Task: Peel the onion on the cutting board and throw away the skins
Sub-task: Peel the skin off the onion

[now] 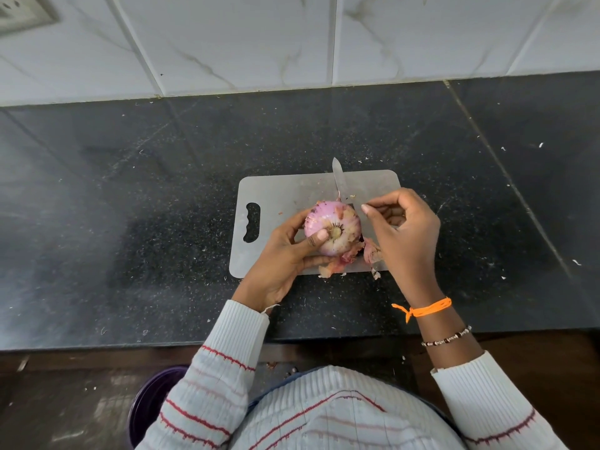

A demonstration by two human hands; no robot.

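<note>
A pinkish, partly peeled onion (pixel 332 227) is held just above the grey cutting board (pixel 279 196), root end facing me. My left hand (pixel 285 258) grips it from the left, thumb pressed beside the root. My right hand (pixel 402 235) hovers close to the onion's right side with fingers curled and thumb tip pointing at the onion; nothing shows between its fingers. Loose onion skins (pixel 370 251) lie on the board's near edge under the onion. A knife (pixel 338 180) lies on the board, blade pointing away, its near part passing under my right hand.
The board sits on a dark speckled countertop (pixel 130 222) strewn with small flecks, backed by a white tiled wall (pixel 292 43). A purple bin (pixel 146 407) stands on the floor at the lower left, below the counter edge.
</note>
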